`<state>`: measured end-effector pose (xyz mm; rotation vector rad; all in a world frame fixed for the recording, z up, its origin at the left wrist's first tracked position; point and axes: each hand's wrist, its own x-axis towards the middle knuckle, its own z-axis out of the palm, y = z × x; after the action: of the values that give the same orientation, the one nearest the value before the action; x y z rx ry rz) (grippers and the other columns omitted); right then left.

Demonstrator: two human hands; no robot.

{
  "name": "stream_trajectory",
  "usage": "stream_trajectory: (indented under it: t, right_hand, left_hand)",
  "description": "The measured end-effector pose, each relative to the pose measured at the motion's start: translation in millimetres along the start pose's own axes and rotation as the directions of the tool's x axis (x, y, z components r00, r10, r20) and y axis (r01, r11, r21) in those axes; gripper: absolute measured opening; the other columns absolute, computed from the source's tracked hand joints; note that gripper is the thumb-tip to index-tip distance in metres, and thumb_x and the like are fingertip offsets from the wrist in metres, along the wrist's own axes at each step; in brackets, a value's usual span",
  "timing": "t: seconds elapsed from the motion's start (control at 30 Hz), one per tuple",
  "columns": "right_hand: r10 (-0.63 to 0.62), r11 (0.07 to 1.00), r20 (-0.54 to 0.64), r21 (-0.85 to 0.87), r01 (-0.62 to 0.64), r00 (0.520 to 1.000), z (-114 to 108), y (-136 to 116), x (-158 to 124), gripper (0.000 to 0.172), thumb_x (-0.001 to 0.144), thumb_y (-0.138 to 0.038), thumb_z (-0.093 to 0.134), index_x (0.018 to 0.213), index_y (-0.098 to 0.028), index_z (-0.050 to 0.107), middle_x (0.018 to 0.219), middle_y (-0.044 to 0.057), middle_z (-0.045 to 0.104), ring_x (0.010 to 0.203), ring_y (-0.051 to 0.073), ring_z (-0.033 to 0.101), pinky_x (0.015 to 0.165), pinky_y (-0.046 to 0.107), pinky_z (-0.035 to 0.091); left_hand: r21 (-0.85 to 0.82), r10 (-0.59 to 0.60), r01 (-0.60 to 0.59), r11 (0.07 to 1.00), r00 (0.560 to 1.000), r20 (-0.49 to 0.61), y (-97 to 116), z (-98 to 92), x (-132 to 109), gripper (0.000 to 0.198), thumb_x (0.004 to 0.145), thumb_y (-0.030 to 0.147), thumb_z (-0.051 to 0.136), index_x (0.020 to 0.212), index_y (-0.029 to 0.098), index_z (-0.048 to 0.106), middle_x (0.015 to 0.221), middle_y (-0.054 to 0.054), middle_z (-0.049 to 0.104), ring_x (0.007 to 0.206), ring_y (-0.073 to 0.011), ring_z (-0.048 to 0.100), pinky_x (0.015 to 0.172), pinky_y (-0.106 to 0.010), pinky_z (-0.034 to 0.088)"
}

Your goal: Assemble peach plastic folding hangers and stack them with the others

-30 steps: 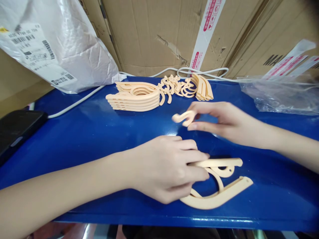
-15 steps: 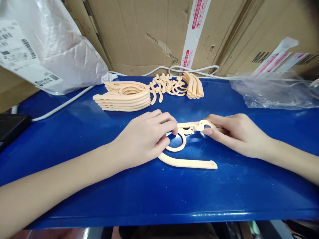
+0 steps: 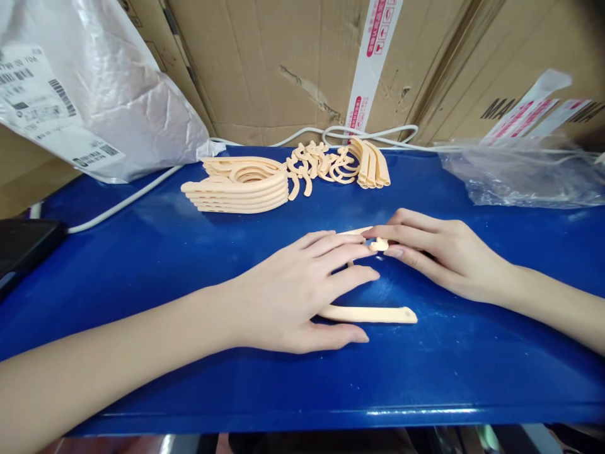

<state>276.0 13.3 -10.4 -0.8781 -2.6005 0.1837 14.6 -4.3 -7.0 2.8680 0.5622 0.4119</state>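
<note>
A peach plastic hanger part [image 3: 368,314] lies on the blue table [image 3: 142,265], mostly covered by my left hand [image 3: 302,293], which rests flat on it with fingers stretched out. My right hand [image 3: 437,249] pinches a small peach hook piece [image 3: 379,244] against the upper arm of that part, fingers pressed together. A stack of finished peach hanger parts [image 3: 239,186] sits further back, with a heap of loose hooks [image 3: 319,165] and a row of upright parts [image 3: 371,165] beside it.
Cardboard boxes [image 3: 293,63] wall off the back. A white plastic bag with labels [image 3: 89,94] lies at the back left, clear plastic wrap [image 3: 529,173] at the back right. A white cable [image 3: 123,198] runs along the table. A dark phone [image 3: 23,243] lies at the left edge.
My left hand went from pinching the hanger part to lying flat over it. My right hand brought the small hook to the part's upper arm and now presses it there.
</note>
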Motion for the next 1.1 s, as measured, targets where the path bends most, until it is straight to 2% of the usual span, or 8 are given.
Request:
stream_trajectory:
  t: [0.1,0.23,0.37,0.57,0.73,0.83,1.0,1.1]
  right_hand:
    - [-0.010,0.998,-0.006,0.055,0.010,1.000,-0.8,0.3,-0.4,0.024,0.101,-0.027,0.038,0.107,-0.021,0.060,0.090,0.004,0.067,0.079,0.015,0.067,0.066,0.025,0.049]
    - [0.068,0.991,-0.006,0.114,-0.067,0.998,-1.1,-0.8,-1.0,0.018,0.101,-0.026,0.038,0.091,-0.022,0.052,0.065,-0.003,0.060,0.053,0.011,0.057,0.053,0.023,0.043]
    - [0.089,0.993,-0.062,0.080,-0.084,0.994,-1.0,-1.8,1.0,0.015,0.100,-0.024,0.039,0.087,-0.023,0.047,0.073,0.000,0.060,0.063,0.014,0.057,0.057,0.026,0.043]
    - [0.060,0.998,-0.096,0.034,-0.057,0.994,-2.9,-1.8,4.6,0.016,0.098,-0.021,0.039,0.083,-0.023,0.046,0.075,0.003,0.055,0.068,0.018,0.050,0.063,0.032,0.040]
    - [0.016,1.000,-0.034,0.007,-0.016,0.999,-3.2,-3.1,5.6,0.021,0.099,-0.021,0.037,0.080,-0.022,0.046,0.073,0.003,0.055,0.066,0.018,0.048,0.062,0.032,0.039]
    - [0.012,1.000,-0.004,-0.021,-0.012,1.000,-2.8,-4.6,4.9,0.027,0.100,-0.031,0.039,0.076,-0.022,0.046,0.067,0.002,0.053,0.062,0.016,0.049,0.058,0.030,0.038]
    - [0.066,0.998,0.009,-0.001,-0.066,0.998,0.0,-4.7,0.2,0.026,0.100,-0.042,0.039,0.094,-0.020,0.051,0.065,-0.002,0.058,0.051,0.012,0.053,0.049,0.024,0.037]
    - [0.038,0.999,0.019,0.012,-0.038,0.999,1.4,-2.9,-2.0,0.029,0.102,-0.040,0.034,0.092,-0.020,0.053,0.069,0.000,0.063,0.052,0.012,0.057,0.050,0.023,0.040]
  left_hand:
    - [-0.048,-0.032,0.035,0.998,0.998,0.059,-2.0,0.7,-0.4,0.057,0.092,0.051,0.055,0.137,0.017,0.050,0.155,-0.011,0.037,0.146,-0.0270,0.026,0.119,-0.048,0.023]
    - [-0.068,0.004,0.001,0.998,0.997,0.078,-3.7,-0.9,-0.3,0.043,0.098,0.042,0.048,0.134,0.019,0.053,0.155,-0.012,0.036,0.147,-0.0262,0.024,0.120,-0.050,0.023]
    - [-0.093,-0.001,0.009,0.996,0.997,0.081,-3.2,-2.8,0.3,0.029,0.100,0.033,0.044,0.120,0.018,0.059,0.148,-0.014,0.045,0.145,-0.0251,0.029,0.119,-0.051,0.024]
    - [-0.081,-0.012,0.016,0.997,0.998,0.057,-1.7,-1.6,1.3,0.018,0.098,0.023,0.042,0.106,0.015,0.055,0.135,-0.015,0.055,0.141,-0.0231,0.035,0.119,-0.046,0.026]
    - [-0.075,-0.007,0.010,0.997,0.999,0.047,-2.1,-1.3,1.3,0.015,0.099,0.022,0.041,0.104,0.015,0.053,0.133,-0.015,0.056,0.139,-0.0235,0.037,0.117,-0.046,0.027]
    - [-0.084,0.005,-0.002,0.996,0.999,0.036,-2.7,-0.6,0.9,0.015,0.099,0.022,0.042,0.105,0.015,0.053,0.134,-0.015,0.056,0.140,-0.0237,0.036,0.117,-0.046,0.028]
    - [-0.088,0.009,-0.008,0.996,1.000,0.011,-2.5,0.6,1.2,0.015,0.099,0.022,0.042,0.105,0.015,0.053,0.134,-0.016,0.056,0.140,-0.0253,0.037,0.116,-0.048,0.030]
    - [-0.098,0.004,-0.004,0.995,1.000,-0.002,-2.4,0.4,1.2,0.014,0.098,0.021,0.042,0.105,0.015,0.053,0.134,-0.016,0.056,0.139,-0.0250,0.038,0.115,-0.048,0.032]
